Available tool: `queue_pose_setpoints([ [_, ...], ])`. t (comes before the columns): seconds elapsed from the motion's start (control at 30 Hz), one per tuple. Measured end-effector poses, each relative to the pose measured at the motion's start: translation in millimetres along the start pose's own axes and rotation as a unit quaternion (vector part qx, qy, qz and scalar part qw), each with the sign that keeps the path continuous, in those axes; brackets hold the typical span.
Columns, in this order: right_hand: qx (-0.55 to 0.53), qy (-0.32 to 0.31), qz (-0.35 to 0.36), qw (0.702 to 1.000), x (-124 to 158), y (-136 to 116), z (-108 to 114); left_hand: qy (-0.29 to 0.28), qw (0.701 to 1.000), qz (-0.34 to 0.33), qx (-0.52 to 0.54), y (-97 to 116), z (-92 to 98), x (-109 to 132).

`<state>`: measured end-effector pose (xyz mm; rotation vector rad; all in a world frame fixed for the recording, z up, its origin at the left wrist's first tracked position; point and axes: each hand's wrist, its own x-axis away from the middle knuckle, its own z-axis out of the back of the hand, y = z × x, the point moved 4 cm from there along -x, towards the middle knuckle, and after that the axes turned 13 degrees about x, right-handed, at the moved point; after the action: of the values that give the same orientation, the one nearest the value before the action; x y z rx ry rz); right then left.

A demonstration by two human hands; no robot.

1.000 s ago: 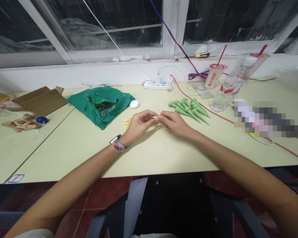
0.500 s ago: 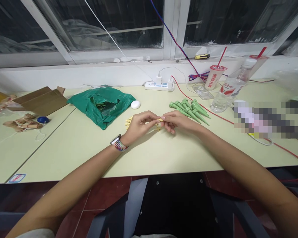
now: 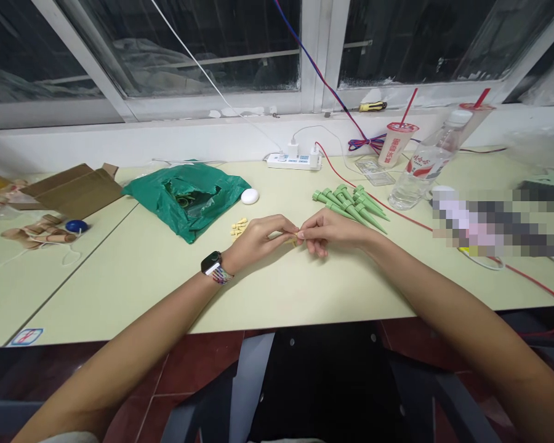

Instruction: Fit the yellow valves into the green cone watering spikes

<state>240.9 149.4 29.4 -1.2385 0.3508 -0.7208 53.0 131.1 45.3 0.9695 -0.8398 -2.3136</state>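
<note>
Fingertip to fingertip over a pale yellow table (image 3: pixel 281 301), I pinch a small yellow piece (image 3: pixel 297 235) between my left hand (image 3: pixel 253 242) and my right hand (image 3: pixel 335 231). Thumb and fingers of both hands press together on it just above the tabletop, and they cover so much of it that only a sliver shows; its exact shape I cannot tell. The other fingers of my right hand curl loosely beneath. On my left wrist I wear a dark watch (image 3: pixel 210 263) with a patterned band (image 3: pixel 220 275).

Just beyond my left hand lies a small heap of yellow pegs (image 3: pixel 239 227), partly hidden by my knuckles. Behind my right hand, green spikes (image 3: pixel 351 202) with broad caps rest in a loose bunch, their tips pointing down and to the right. A white rounded object (image 3: pixel 250 196) sits beside a torn green plastic bag (image 3: pixel 198 221) at the left, near a cardboard box (image 3: pixel 74 192) and a wooden toy with a blue ball (image 3: pixel 76 226). At the back, a white power strip (image 3: pixel 289 162) runs along the wall; a water bottle (image 3: pixel 404 191) stands to the right, next to a drink cup (image 3: pixel 394 147) with a red straw.
</note>
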Motion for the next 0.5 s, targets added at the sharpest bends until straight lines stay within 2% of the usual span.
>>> queue_pose_setpoints([
  [0.2, 0.073, -0.004, 0.036, 0.997, 5.1, -6.7, 0.0, -0.031, 0.999, 0.013, 0.020, 3.0, 0.3, -0.8],
  [0.5, 0.114, -0.012, 0.019, 0.993, 6.8, -6.7, -8.1, -0.051, 0.996, 0.062, 0.047, 5.5, 1.0, -0.1],
])
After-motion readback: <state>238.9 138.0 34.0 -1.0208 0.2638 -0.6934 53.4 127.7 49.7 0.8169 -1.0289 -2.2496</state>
